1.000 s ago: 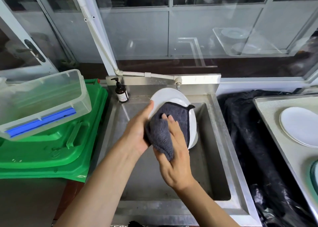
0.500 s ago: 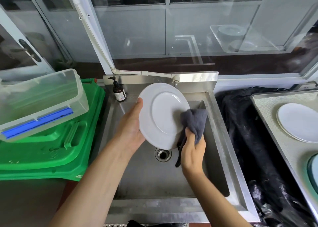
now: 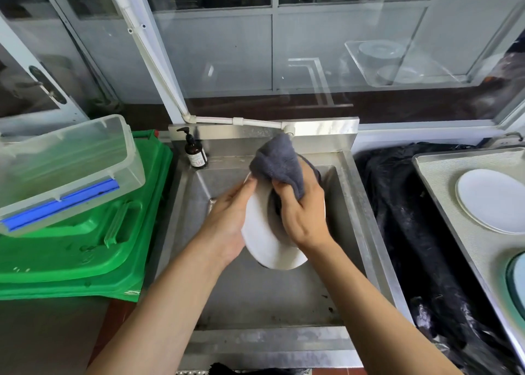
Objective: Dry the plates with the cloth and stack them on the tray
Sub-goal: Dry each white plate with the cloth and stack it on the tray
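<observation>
Two hands [image 3: 227,221] [image 3: 304,218] rub one plate [image 3: 261,241], one cloth [image 3: 277,161].

Brushed steel sink [image 3: 366,232], fluffy grey cloth [image 3: 277,161], smooth matt white plate [image 3: 260,241], glossy green plastic lids [image 3: 85,249]

Over the steel sink [image 3: 352,204], your left hand [image 3: 227,218] held a white plate [image 3: 261,241] tilted on edge, while your right hand [image 3: 301,212] gripped a grey cloth [image 3: 277,161] against its upper face. To your right, another white plate [image 3: 491,200] lay flat on the metal tray [image 3: 437,181].
</observation>
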`<state>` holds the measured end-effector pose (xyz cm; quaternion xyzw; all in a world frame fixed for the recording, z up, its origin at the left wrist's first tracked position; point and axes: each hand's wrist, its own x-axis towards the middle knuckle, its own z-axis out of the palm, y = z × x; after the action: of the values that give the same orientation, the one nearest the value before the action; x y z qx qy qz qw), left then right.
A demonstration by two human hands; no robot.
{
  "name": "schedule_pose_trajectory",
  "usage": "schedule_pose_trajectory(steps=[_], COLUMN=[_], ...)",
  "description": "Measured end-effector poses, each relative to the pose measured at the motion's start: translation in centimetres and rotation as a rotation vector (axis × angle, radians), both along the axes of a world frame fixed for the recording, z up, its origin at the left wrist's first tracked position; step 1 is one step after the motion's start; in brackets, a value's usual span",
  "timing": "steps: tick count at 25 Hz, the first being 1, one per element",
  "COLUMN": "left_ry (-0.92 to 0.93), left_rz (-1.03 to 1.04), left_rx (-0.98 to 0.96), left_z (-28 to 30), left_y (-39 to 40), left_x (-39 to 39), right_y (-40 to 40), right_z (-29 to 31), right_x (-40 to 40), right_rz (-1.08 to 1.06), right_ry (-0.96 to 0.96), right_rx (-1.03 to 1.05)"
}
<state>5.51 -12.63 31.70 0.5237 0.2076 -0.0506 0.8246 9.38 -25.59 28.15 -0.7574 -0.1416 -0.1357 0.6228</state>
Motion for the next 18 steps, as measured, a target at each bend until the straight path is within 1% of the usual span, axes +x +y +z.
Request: schedule_pose_trajectory(steps=[1, 2, 3, 5, 6, 7, 9, 11, 12, 13, 16, 18], left_ry=[0.002, 0.004, 0.003, -0.005, -0.007, -0.005, -0.003, 0.014, 0.021, 0.023, 0.031, 0.043], left_rz=[0.016, 0.029, 0.029, 0.008, -0.005, -0.016, 0.008, 0.076, 0.092, 0.093, 0.081, 0.114], left_rx=[0.001, 0.004, 0.006, 0.012, 0.018, 0.027, 0.038, 0.056, 0.056, 0.044, 0.029, 0.049], left_z=[0.0, 0.0, 0.1, 0.1, 0.1, 0.1, 0.0, -0.1, -0.3, -0.4, -0.5, -0.6], left_y=[0.0, 0.0, 0.1, 0.5, 0.6, 0.5, 0.1, -0.2, -0.2, 0.0, 0.4, 0.1], left_x=[0.0, 0.0, 0.0, 0.0, 0.0, 0.2, 0.5, 0.6, 0.7, 0.6, 0.6, 1.0], right_y=[0.2, 0.2, -0.1, -0.8, -1.0, -1.0, -0.2, 0.7, 0.4, 0.0, -1.2, -0.9], right_z=[-0.1, -0.1, 0.0, 0.1, 0.0, -0.1, -0.2, -1.0, -1.5, -1.8, -2.6, -3.4], right_x=[0.2, 0.5, 0.8, 1.4, 1.5, 1.3, 0.3, -0.8, -0.8, -0.6, -0.9, -2.3], right_rz=[0.038, 0.048, 0.013, -0.095, -0.125, -0.133, -0.058, 0.07, 0.094, 0.078, -0.081, -0.039], right_ry=[-0.079, -0.096, -0.033, 0.197, 0.263, 0.259, 0.149, 0.025, 0.012, 0.042, 0.228, 0.227], right_rx=[-0.043, -0.061, -0.04, 0.113, 0.161, 0.172, 0.151, 0.033, 0.001, 0.01, 0.121, 0.06])
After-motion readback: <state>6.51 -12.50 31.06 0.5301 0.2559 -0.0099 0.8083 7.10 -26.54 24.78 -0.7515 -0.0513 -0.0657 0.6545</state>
